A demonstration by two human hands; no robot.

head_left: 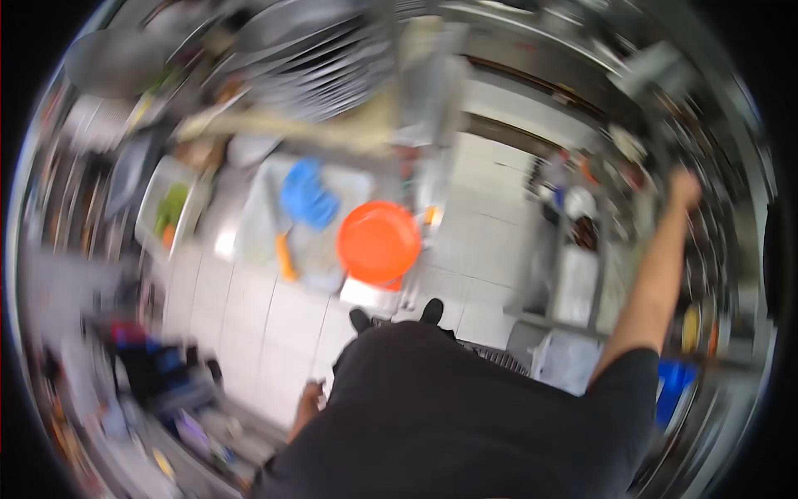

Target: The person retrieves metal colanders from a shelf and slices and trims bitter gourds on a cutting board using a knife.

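My right arm stretches far out to the right, and my right hand [686, 190] is closed in a fist at the crowded metal shelving [698, 241]. Blur hides what, if anything, the fist grips. My left hand [310, 401] hangs low beside my body over the tiled floor. Its fingers are curled in, with a small dark spot at their tips; what they hold, if anything, I cannot make out. Ahead of my feet sits a round orange basin [379, 243], apart from both hands.
Left of the basin is a pale tub [258, 224] with a blue plastic bag [308, 193] and an orange-yellow item [286, 256]. A white bin [148, 208] holds green vegetables. Stacked metal trays [332, 75] stand behind. White floor tiles [490, 187] run between the counters.
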